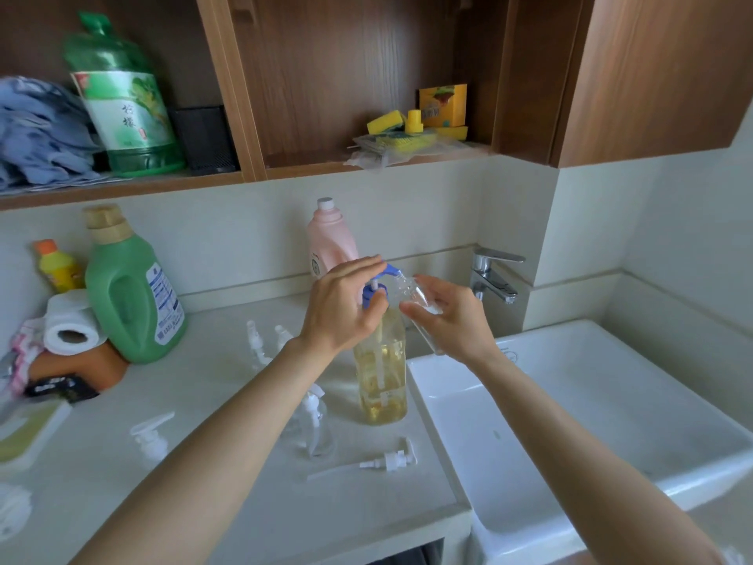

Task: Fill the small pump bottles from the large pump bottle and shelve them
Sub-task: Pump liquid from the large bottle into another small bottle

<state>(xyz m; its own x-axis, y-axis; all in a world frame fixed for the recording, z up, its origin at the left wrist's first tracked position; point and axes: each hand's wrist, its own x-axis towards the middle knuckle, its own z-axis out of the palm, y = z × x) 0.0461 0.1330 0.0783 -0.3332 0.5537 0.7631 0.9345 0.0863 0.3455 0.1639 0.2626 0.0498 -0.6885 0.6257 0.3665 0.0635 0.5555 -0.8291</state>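
The blue pump head (383,275) of the large pump bottle (381,369) is covered by the left hand (344,305), its straight fingers (358,265) laid flat and together across the top, the thumb tucked against the blue collar below. Just right of those fingers, a small clear bottle (415,301) is gripped by the right hand (448,316), fingers (430,285) curled round its body. That small bottle is held tilted, its long axis slanting up and left, its open mouth brought right to the blue spout tip. Whether anything is inside it cannot be told.

Directly beneath the left hand, the large pump bottle stands upright on the desk (228,475), clear, holding amber liquid through most of its height, a white dip tube visible within.

Nearer the viewer than the fingers, a loose white pump (387,458) is seen lying flat, its tube pointing left. Left of that, another small clear bottle (315,426) stands with its white pump on; contents unclear. Further left, a second white pump (150,436) lies on the desk. Right of the right hand, the white sink (611,401) is seen.
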